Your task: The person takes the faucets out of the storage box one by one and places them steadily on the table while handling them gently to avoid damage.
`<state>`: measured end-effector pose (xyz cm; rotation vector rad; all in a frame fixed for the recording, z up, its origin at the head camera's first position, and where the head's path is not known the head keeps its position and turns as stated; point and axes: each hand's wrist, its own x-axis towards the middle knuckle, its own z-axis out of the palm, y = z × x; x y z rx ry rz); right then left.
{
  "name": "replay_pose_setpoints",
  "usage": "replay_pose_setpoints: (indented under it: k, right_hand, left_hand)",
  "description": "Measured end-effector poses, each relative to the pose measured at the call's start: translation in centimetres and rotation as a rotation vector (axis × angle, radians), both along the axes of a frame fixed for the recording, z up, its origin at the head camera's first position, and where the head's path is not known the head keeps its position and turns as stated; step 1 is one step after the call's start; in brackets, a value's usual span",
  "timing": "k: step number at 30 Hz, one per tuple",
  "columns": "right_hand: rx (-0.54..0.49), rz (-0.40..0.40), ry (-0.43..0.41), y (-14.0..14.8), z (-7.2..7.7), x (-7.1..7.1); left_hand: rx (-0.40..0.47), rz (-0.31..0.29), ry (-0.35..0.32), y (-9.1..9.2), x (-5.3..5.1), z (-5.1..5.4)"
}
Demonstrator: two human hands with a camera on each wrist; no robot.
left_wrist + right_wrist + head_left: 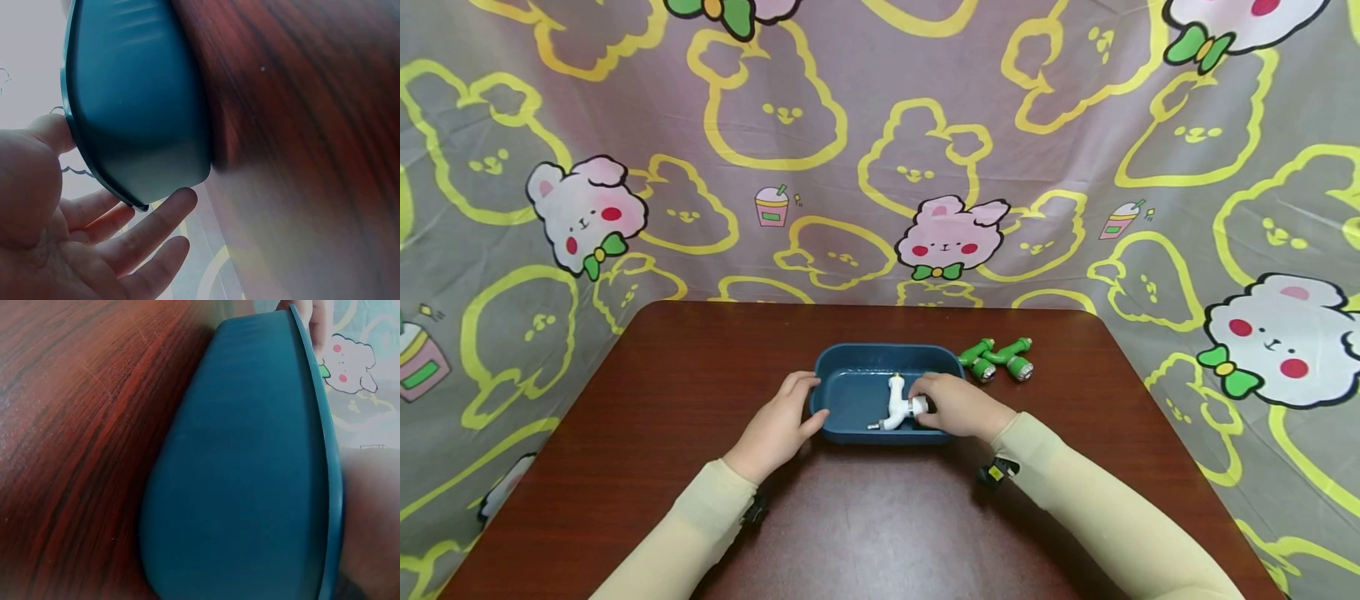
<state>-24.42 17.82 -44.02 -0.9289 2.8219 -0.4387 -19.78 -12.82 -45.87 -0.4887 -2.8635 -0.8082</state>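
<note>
A dark blue rectangular plastic basin (850,437) stands on the table; its outer wall (137,94) fills much of the left wrist view. My left hand (775,429) holds the basin's left end, thumb at the near rim and fingers spread around the far corner. Inside the basin, toward its right side, is a white faucet (895,404) with a metal nozzle tip. My right hand (958,404) reaches over the right rim and grips the faucet at its handle end. In the right wrist view the basin wall (237,456) hides the faucet and the fingertips.
Two green faucets (981,360) lie close together just beyond the basin's right end. The brown wooden table (880,517) has rounded far corners. A patterned cloth (850,167) hangs behind and along both sides of it.
</note>
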Motion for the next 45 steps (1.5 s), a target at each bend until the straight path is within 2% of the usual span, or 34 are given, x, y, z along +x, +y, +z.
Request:
replay_pose_setpoints:
  k: [8, 27, 34, 39, 45]
  right_hand:
    - [-0.040, -0.009, 0.008, 0.1, 0.1, 0.1]
    - [-0.187, -0.025, 0.102, 0.3, -0.8, -0.6]
    - [-0.212, -0.047, 0.135, 0.3, -1.2, -0.5]
    - [-0.253, -0.069, 0.144, 0.3, -0.9, -0.4]
    - [-0.307, -0.133, 0.129, 0.5, 0.1, 0.1]
  left_hand:
    - [0.001, 0.000, -0.002, 0.0, 0.0, 0.0]
    - [-0.001, 0.004, -0.006, 0.0, 0.0, 0.1]
    - [0.002, 0.004, -0.009, 0.0, 0.0, 0.0]
    - [-0.002, 0.004, -0.007, 0.0, 0.0, 0.0]
    - [-0.007, 0.011, -0.009, 0.0, -0.1, -0.1]
